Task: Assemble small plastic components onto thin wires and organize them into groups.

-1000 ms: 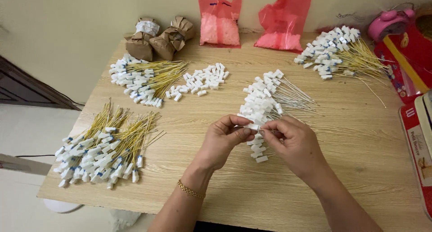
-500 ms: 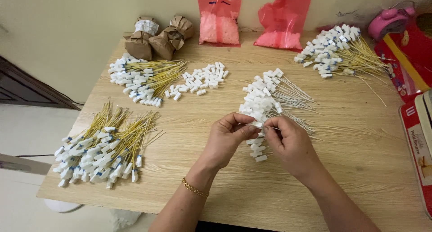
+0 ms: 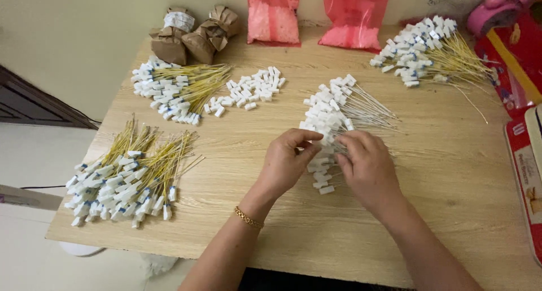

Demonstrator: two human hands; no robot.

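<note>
Surface (image 3: pixel 440 172): pale wood-grain top; all places below are relative to it.

- Far edge, centre: two red bags (image 3: pixel 272 14), translucent, the left one showing white bits inside; tops cut off.
- Far left corner: brown paper bundles (image 3: pixel 192 34), crumpled, one with a white label.
- Right edge: red box (image 3: pixel 522 166), flat, only partly in view; pink object (image 3: pixel 497 11) at the far right corner, hard to make out.
- Centre: white tag pile (image 3: pixel 330 118) with thin grey wires. Left hand (image 3: pixel 285 164) and right hand (image 3: pixel 367 166) meet at its near end, fingers (image 3: pixel 307 137) pinched on a tag; the tag itself is mostly hidden between them.
- Left half: yellow-wire heaps (image 3: pixel 127 175), one near, one far; loose white blocks (image 3: pixel 251 90) beside the far heap.
- Far right: another yellow-wire heap (image 3: pixel 432 48).
</note>
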